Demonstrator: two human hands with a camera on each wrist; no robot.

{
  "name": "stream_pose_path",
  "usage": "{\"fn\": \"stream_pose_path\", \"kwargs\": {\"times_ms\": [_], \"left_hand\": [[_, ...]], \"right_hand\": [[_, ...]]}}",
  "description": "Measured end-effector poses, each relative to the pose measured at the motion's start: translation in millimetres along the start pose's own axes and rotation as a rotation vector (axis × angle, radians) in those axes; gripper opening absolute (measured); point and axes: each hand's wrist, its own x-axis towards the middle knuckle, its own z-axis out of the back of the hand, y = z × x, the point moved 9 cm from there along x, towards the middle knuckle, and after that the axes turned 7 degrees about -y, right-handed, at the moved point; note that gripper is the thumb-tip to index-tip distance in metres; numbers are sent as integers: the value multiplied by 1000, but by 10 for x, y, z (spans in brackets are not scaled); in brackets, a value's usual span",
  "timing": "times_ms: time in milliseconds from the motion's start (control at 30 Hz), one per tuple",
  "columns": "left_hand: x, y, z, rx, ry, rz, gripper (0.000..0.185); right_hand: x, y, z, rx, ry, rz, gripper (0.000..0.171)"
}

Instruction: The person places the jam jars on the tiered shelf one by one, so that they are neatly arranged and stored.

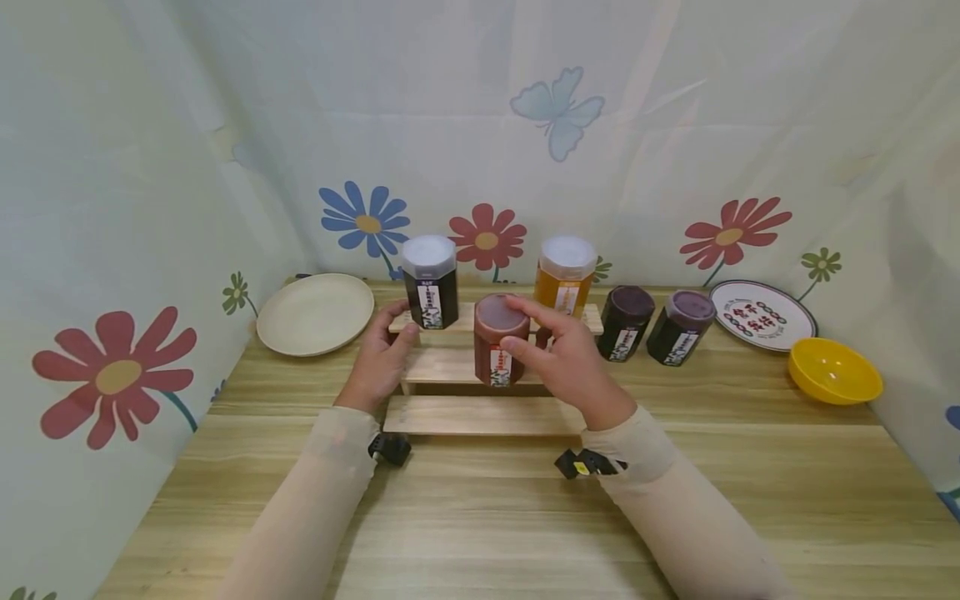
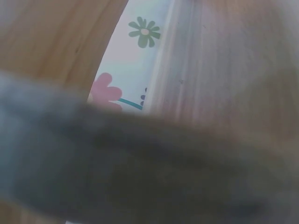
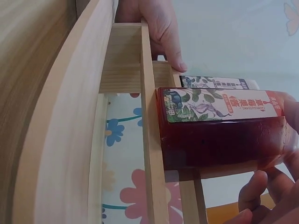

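A three-step wooden rack (image 1: 465,414) stands mid-table. My right hand (image 1: 527,332) grips a red-brown jar (image 1: 491,346) with a brown lid, and the jar stands on the middle step. In the right wrist view the red-brown jar (image 3: 219,135) lies against the step's edge with my fingertips (image 3: 254,189) curled round it. My left hand (image 1: 396,327) holds the rack's left end, thumb by the top step; its fingers (image 3: 161,32) show on the rack (image 3: 121,74). A dark jar (image 1: 430,287) and an orange jar (image 1: 564,279), both white-lidded, stand on the top step.
Two dark purple-lidded jars (image 1: 626,322) (image 1: 680,327) stand on the table right of the rack. A beige plate (image 1: 315,313) lies back left; a patterned plate (image 1: 761,313) and a yellow bowl (image 1: 834,371) lie at the right. Flowered curtains enclose the table. The left wrist view is blurred.
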Motion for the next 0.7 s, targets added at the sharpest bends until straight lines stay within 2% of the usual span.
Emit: {"fn": "stream_pose_path", "kwargs": {"times_ms": [233,333,467,567,700], "left_hand": [[8,-21,-14,-5,-1,3,47],[-38,-133,-23,-15,6,30,46],[-109,-300,-22,-18,20,55,46],[-120,-321,-15,-13,24,54,47],[-125,-316,-9,1,27,61,47]], "right_hand": [[-24,47,49,-6,5,14,59],[-52,132,156,-16,-22,12,58],[-66,271,422,-17,-109,20,50],[-62,312,689,-22,-195,31,41],[-52,223,1066,-44,-301,0,36]]}}
